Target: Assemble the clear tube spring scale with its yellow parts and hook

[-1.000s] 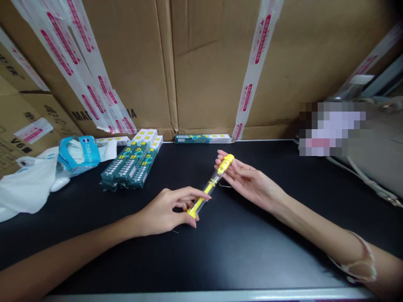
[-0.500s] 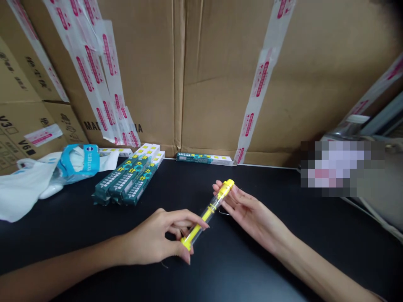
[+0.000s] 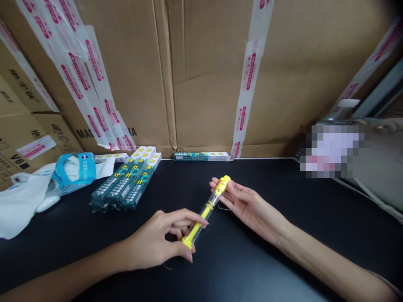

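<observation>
A spring scale, a clear tube with yellow ends and a yellow core, is held slantwise above the black table. My left hand grips its lower end, thumb at the yellow end piece and index finger along the tube. At the upper end, the yellow cap lies between the thumb and fingers of my right hand, palm turned up. A thin metal wire shows below the right fingers. Near the left hand, a short thin hook-like wire shows against the table.
Several green-and-white boxes lie side by side at the left, and another such box lies against the large cardboard box behind. A blue-and-white tissue pack sits far left. On the right are a clear bottle and a beige bag.
The camera view has shifted slightly, so the background sits further left. Both hands keep their hold on the spring scale, with hardly any change in its tilt.
</observation>
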The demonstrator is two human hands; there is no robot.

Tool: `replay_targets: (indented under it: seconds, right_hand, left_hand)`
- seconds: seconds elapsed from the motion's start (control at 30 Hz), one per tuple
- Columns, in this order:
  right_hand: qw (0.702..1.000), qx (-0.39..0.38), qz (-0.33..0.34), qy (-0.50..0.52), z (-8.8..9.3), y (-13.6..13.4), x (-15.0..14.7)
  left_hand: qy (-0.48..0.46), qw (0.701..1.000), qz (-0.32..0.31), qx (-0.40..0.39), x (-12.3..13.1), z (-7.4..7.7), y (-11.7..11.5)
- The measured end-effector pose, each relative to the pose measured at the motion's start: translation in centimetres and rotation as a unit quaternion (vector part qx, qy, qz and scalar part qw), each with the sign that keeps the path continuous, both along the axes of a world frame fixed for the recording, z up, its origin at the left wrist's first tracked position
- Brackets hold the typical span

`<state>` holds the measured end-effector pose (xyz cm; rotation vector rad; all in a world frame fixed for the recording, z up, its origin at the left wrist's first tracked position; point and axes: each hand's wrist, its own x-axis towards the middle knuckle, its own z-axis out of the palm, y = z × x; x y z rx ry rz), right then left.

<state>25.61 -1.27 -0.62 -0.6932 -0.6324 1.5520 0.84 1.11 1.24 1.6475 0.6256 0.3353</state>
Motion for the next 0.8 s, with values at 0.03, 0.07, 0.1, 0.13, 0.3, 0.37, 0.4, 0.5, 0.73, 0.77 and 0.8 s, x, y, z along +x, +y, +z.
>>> replay_targets:
  seconds: [0.03, 0.07, 0.1, 0.13, 0.3, 0.37, 0.4, 0.5, 0.73, 0.77, 0.8]
  right_hand:
    - [1.0, 0.001, 0.001, 0.0, -0.08, 0.01, -0.02]
    - [1.0, 0.002, 0.002, 0.001, -0.14, 0.0, -0.03]
    - [1.0, 0.002, 0.003, 0.003, -0.15, -0.02, -0.03]
    - [1.0, 0.001, 0.004, 0.006, -0.13, -0.05, -0.04]
    - [1.0, 0.006, 0.015, 0.017, 0.37, -0.23, 0.05]
    - [1.0, 0.007, 0.02, 0.014, 0.48, -0.22, 0.13]
    - [1.0, 0.006, 0.02, 0.011, 0.49, -0.19, 0.18]
    - [1.0, 0.008, 0.015, 0.0, 0.4, -0.11, 0.36]
    - [0.999, -0.019, -0.021, -0.023, 0.44, -0.23, 0.36]
    - [0.999, -0.022, -0.025, -0.022, 0.46, -0.27, 0.29]
    - [0.999, -0.022, -0.028, -0.02, 0.47, -0.3, 0.23]
  left_hand:
    - [-0.001, 1.0, 0.0, 0.001, 0.01, -0.04, -0.02]
    - [-0.002, 1.0, 0.0, 0.003, 0.01, -0.08, -0.05]
    - [-0.004, 1.0, 0.001, 0.005, 0.01, -0.1, -0.09]
    - [-0.006, 1.0, 0.001, 0.006, 0.0, -0.12, -0.13]
    - [-0.009, 1.0, 0.004, 0.013, -0.06, -0.07, -0.17]
    - [-0.009, 1.0, 0.006, 0.012, -0.08, -0.03, -0.12]
    - [-0.011, 1.0, 0.006, 0.01, -0.08, -0.01, -0.11]
    - [-0.024, 1.0, 0.001, 0.008, -0.08, -0.02, -0.13]
    - [-0.032, 0.999, -0.013, 0.035, -0.22, -0.28, -0.3]
    - [-0.033, 0.999, -0.016, 0.039, -0.26, -0.33, -0.3]
    - [-0.033, 0.998, -0.019, 0.043, -0.29, -0.36, -0.28]
